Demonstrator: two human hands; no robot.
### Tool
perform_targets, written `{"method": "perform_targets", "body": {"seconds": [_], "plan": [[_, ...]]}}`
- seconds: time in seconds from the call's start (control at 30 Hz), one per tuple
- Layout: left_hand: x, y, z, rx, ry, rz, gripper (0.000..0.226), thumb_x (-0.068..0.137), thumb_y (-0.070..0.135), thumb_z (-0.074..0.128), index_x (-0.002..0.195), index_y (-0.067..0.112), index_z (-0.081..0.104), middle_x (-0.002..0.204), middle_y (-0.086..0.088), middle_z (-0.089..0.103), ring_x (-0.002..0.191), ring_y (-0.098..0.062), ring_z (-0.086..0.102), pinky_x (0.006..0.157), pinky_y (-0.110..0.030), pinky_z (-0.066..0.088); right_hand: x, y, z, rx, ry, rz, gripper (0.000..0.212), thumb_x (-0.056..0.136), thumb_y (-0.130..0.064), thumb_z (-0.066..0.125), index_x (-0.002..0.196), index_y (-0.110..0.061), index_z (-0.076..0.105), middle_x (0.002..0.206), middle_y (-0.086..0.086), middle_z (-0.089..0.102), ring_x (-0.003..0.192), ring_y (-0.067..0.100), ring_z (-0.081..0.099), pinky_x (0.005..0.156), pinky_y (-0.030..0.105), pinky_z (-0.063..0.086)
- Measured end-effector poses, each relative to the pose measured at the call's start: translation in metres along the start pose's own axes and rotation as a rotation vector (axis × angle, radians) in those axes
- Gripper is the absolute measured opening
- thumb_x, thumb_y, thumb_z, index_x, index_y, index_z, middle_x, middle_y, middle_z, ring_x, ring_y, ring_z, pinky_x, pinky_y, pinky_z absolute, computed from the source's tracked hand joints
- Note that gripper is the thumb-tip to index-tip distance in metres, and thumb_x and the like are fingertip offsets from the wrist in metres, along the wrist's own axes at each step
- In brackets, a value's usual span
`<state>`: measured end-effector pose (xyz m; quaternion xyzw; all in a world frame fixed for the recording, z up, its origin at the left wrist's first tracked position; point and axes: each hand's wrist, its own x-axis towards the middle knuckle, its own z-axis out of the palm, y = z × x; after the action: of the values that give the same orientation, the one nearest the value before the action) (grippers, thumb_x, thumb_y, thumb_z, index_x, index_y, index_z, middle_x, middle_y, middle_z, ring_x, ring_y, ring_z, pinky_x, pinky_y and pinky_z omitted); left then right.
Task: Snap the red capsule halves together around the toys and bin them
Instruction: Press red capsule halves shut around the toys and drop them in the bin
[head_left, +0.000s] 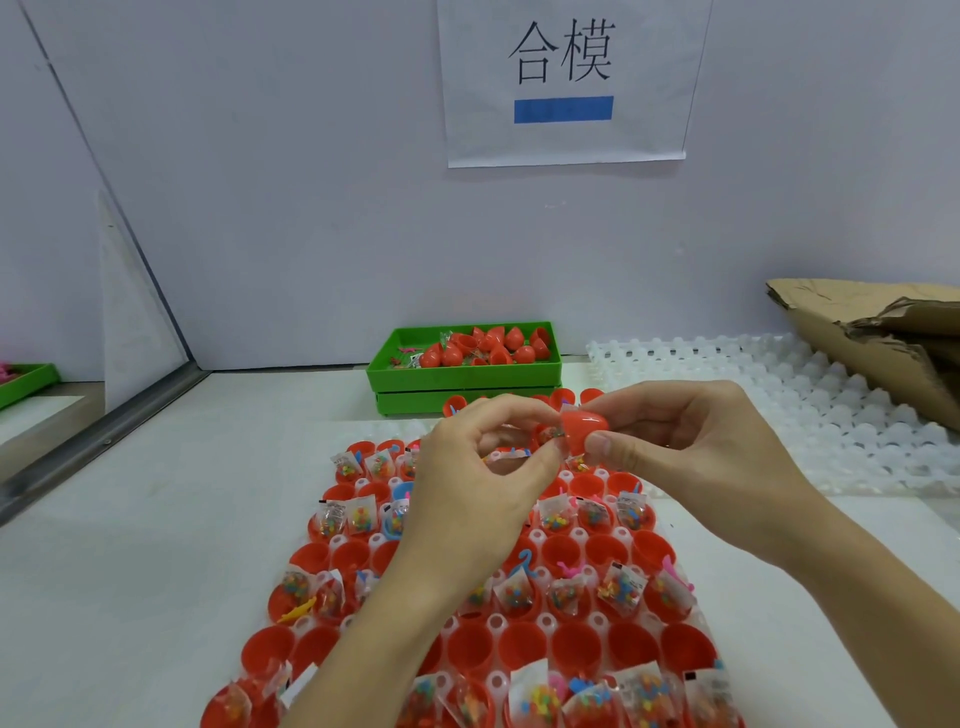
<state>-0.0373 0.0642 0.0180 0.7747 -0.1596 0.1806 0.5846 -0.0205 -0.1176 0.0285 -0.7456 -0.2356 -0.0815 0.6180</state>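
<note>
My right hand (680, 441) pinches a red capsule half (582, 422) between thumb and fingers, its open side facing left. My left hand (483, 467) holds a second red half with a small bag of coloured beads (551, 435) against it, mostly hidden by my fingers. Both hands hover above a white tray (496, 621) full of red capsule halves (524, 647), several holding bead bags and small plastic toys. A green bin (462, 366) at the back holds several closed red capsules (485, 345).
An empty white cell tray (810, 410) lies at the right. Torn cardboard (883, 332) rests over its far right corner. Another green bin (26, 382) shows at the far left behind a partition. A paper sign (566, 78) hangs on the wall.
</note>
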Motion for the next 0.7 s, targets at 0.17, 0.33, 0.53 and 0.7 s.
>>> {"method": "perform_targets", "body": {"seconds": [0.17,0.33,0.53,0.7], "plan": [[-0.0004,-0.0001,0.0002,-0.003,0.009,0.009,0.014,0.084,0.021,0.077,0.094,0.029,0.078,0.092,0.01,0.073,0.088,-0.002,0.069,0.074,-0.011,0.053,-0.0004,0.002,-0.0006,0.01,0.017,0.014,0.026,0.069,-0.028,0.079,0.094,-0.019,0.079,0.086,0.002,0.079,0.08,0.019,0.076,0.072,0.023,0.06],[-0.0013,-0.0012,0.0027,0.052,0.061,0.07,0.019,0.089,0.012,0.072,0.1,0.025,0.078,0.094,0.013,0.072,0.091,0.001,0.067,0.07,-0.009,0.052,0.0003,0.0034,-0.0013,0.022,0.028,0.03,0.025,0.071,-0.027,0.079,0.095,-0.017,0.079,0.086,0.002,0.079,0.08,0.019,0.076,0.071,0.022,0.06],[-0.0028,-0.0018,0.005,0.107,0.094,0.11,0.016,0.088,0.008,0.072,0.093,0.023,0.075,0.086,0.012,0.072,0.084,-0.001,0.069,0.066,-0.007,0.052,0.0002,0.0027,0.0007,0.032,0.033,0.028,0.025,0.069,-0.029,0.078,0.093,-0.019,0.079,0.084,0.0,0.079,0.077,0.016,0.076,0.067,0.017,0.057],[-0.0036,-0.0024,0.0041,0.091,0.039,0.138,0.02,0.084,0.004,0.076,0.1,0.016,0.075,0.096,0.006,0.071,0.091,-0.007,0.069,0.072,-0.015,0.057,0.0006,0.002,-0.0008,0.043,0.051,0.024,0.02,0.071,-0.027,0.078,0.091,-0.022,0.079,0.083,0.0,0.078,0.074,0.016,0.076,0.066,0.016,0.056]]}}
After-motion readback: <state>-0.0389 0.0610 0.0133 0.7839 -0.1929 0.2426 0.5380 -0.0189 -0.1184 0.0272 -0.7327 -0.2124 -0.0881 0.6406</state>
